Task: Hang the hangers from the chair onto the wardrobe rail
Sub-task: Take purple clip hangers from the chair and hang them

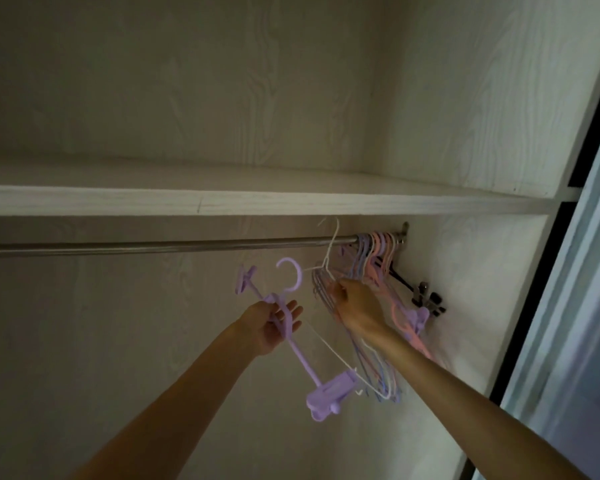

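**A:** Pale wood-grain wardrobe interior, one shelf [257, 199] above a steel rail [153, 247]. Where are the hangers?

**B:** Left hand [274, 323] curls around one lilac clip hanger [291, 336]. Right hand [355, 306] pinches a white wire hanger [329, 251], hook by the rail. Several hung hangers [374, 254] crowd the right end; uncountable.

**A:** Handling?

**B:** Probably light, stiff, tangle-prone; grip near the hook.
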Demonstrator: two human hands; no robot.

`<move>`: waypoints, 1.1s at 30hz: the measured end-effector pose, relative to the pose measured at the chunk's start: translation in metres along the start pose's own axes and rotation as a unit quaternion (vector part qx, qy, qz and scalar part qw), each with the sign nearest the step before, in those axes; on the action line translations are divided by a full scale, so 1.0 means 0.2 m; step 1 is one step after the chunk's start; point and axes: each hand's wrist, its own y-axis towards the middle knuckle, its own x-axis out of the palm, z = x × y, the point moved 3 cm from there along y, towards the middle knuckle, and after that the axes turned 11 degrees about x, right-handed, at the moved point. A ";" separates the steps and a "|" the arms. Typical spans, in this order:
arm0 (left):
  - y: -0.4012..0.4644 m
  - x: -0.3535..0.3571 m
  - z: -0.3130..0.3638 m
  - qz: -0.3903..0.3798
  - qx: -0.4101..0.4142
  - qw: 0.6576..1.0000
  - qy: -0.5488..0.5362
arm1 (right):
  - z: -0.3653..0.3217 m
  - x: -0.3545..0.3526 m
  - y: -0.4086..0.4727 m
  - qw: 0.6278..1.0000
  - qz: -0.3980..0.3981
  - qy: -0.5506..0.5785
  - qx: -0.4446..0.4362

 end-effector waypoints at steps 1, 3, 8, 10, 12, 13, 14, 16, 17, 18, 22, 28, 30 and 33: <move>-0.01 0.00 0.01 0.005 0.000 1.000 -0.008 | -0.01 0.02 0.03 1.000 0.002 -0.029 0.002; -0.02 -0.02 0.03 0.010 -0.001 1.000 -0.017 | 0.00 0.05 0.08 0.998 -0.012 -0.066 0.014; -0.03 -0.08 0.07 0.013 -0.001 1.000 -0.004 | 0.06 0.12 0.12 0.990 -0.036 -0.126 0.042; -0.02 -0.11 0.08 0.014 0.003 1.000 -0.002 | 0.08 0.11 0.13 0.988 -0.019 -0.152 0.016; -0.02 -0.14 0.10 0.021 0.009 1.000 0.000 | 0.03 0.05 0.15 0.989 0.068 -0.126 -0.047; -0.02 -0.15 0.11 0.025 0.014 1.000 0.001 | -0.01 0.02 0.17 0.985 0.117 -0.100 -0.082; -0.01 -0.15 0.12 0.027 0.019 0.999 0.001 | -0.07 -0.02 0.20 0.976 0.153 -0.093 -0.119; 0.02 -0.16 0.13 0.032 0.022 0.999 -0.007 | -0.17 -0.04 0.29 0.955 0.164 -0.163 -0.187; 0.02 -0.17 0.13 0.034 0.020 0.999 -0.011 | -0.20 -0.04 0.33 0.943 0.148 -0.211 -0.208; 0.03 -0.17 0.13 0.035 0.019 0.999 -0.014 | -0.21 -0.04 0.37 0.933 0.131 -0.253 -0.221; 0.04 -0.20 0.13 0.033 0.011 0.999 -0.007 | -0.12 -0.05 0.48 0.917 0.122 -0.283 -0.255; 0.00 -0.23 0.18 0.031 0.014 0.999 0.010 | 0.03 -0.19 0.54 0.900 0.166 -0.326 -0.239; -0.02 -0.22 0.19 0.029 0.015 0.999 0.014 | 0.05 -0.23 0.54 0.909 0.152 -0.326 -0.211; -0.03 -0.19 0.17 0.013 0.025 0.999 0.023 | 0.00 -0.22 0.42 0.936 0.152 -0.248 -0.197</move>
